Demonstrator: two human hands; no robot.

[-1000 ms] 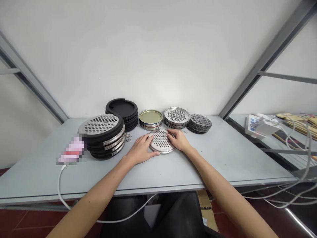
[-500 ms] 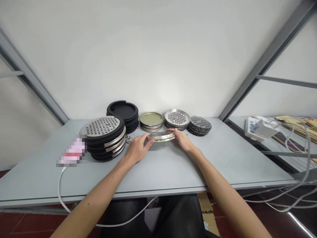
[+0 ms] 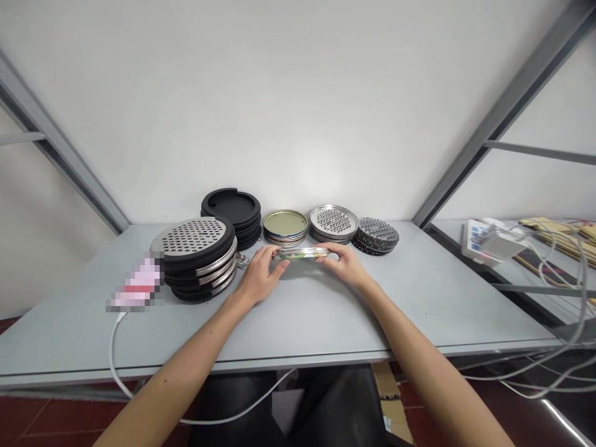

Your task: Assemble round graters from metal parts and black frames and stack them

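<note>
Between both hands a round, flat metal disc (image 3: 302,252) with a shiny rim and a coloured print is held nearly edge-on above the table. My left hand (image 3: 263,273) is closed on its left edge, thumb below and fingers at the rim. On the opposite edge, my right hand (image 3: 343,264) grips it the same way. Just behind stand a stack of round tins with an olive-green top (image 3: 285,221), a stack of silver grater discs (image 3: 333,220) and a stack of dark perforated discs (image 3: 377,232).
At left rises a tall stack of black-rimmed grater discs (image 3: 194,238), with black round trays (image 3: 231,207) behind it. A blurred-out pink item (image 3: 136,284) with a white cable (image 3: 112,347) leans there. A power strip (image 3: 474,242) and tangled cables lie on the right-hand shelf.
The disc has tipped, so its grated upper face no longer shows and its printed edge faces me. My right fingers have shifted along its rim.
</note>
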